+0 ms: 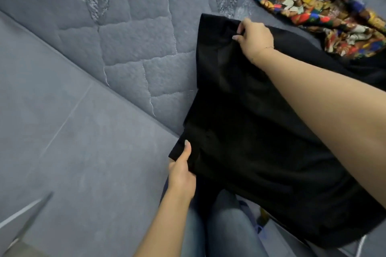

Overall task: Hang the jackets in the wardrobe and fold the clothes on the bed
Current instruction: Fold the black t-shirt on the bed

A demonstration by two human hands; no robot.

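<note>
Head view is showing me a black garment (pixel 250 131) lying partly on the grey quilted bed (pixel 104 48) and partly hanging over its near edge, above my legs in blue jeans (pixel 219 225). My left hand (pixel 181 171) is gripping the garment's near left corner, thumb lying on top of the cloth and the fingers tucked under it. My right hand (pixel 253 36) is reaching across to the far edge and pinching the fabric there between thumb and curled fingers, the arm crossing over the middle of the cloth. So both grips are closing on the same black piece, one at each end. The fabric is so dark that I cannot make out seams or sleeves; it may be folded over once, judging by a faint step across its middle. A bright patterned cloth (pixel 313 6) is lying on the bed beyond the right hand, close to the black garment's far side.
</note>
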